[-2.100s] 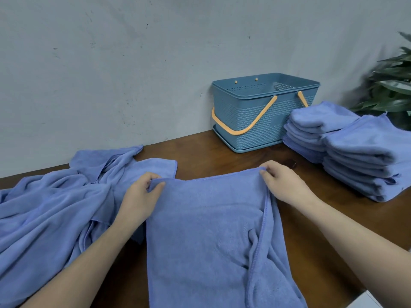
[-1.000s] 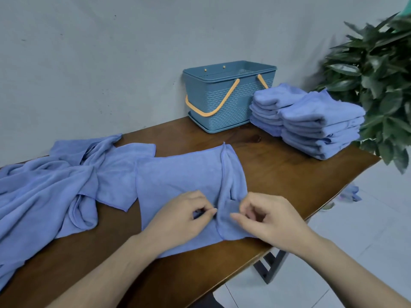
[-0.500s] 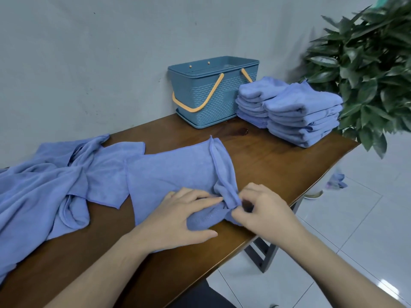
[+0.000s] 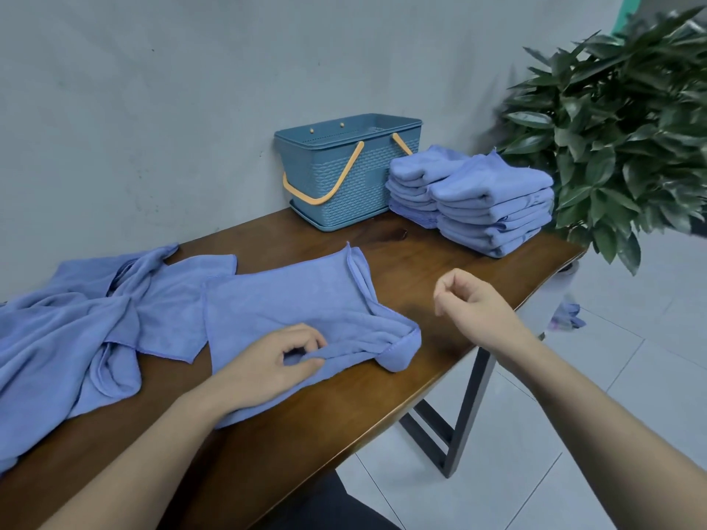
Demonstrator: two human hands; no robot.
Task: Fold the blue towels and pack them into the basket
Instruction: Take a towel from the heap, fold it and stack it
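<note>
A blue towel point(image 4: 283, 300) lies partly folded on the brown table point(image 4: 440, 269), its right edge rolled over near the table's front edge. My left hand point(image 4: 275, 363) pinches the towel's near edge between thumb and fingers. My right hand point(image 4: 470, 300) hovers over bare wood to the right of the towel, fingers loosely curled, holding nothing. The blue basket point(image 4: 344, 177) with orange handles stands at the back against the wall. Two stacks of folded blue towels point(image 4: 486, 200) sit to its right.
A heap of unfolded blue towels point(image 4: 65, 330) covers the table's left part. A leafy plant point(image 4: 619, 128) stands past the table's right end. A blue cloth point(image 4: 568, 317) lies on the tiled floor below. The table's front edge runs close to both hands.
My right hand has let go of the towel's rolled edge and lifted away to the right. My left hand now pinches the near edge instead of pressing flat.
</note>
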